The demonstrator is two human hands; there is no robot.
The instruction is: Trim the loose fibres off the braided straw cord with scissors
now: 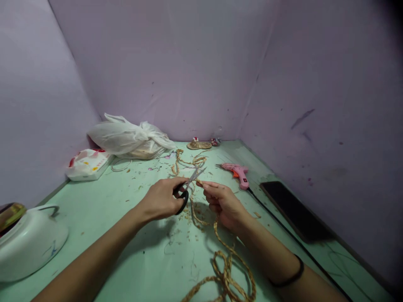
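Observation:
My left hand point(164, 198) grips a pair of scissors point(183, 200) by its black handles, with the blades parted and pointing up and to the right. Close to the blades, my right hand point(224, 204) pinches the braided straw rope point(200, 183) between thumb and fingertips. From there the tan rope hangs down and runs over the green tabletop. Loops of it lie below my right wrist, and another length is heaped beyond the scissors. Whether the blades touch the rope I cannot tell. Small straw clippings are scattered beneath my hands.
A pink glue gun point(236, 171) lies at the right, its black cord trailing past a dark phone-like slab point(296, 212). Against the back wall sit a small woven sandal point(199, 145) and a tied white plastic bag point(130, 136). Leftward are a tissue pack point(90, 165) and white bowl point(34, 247).

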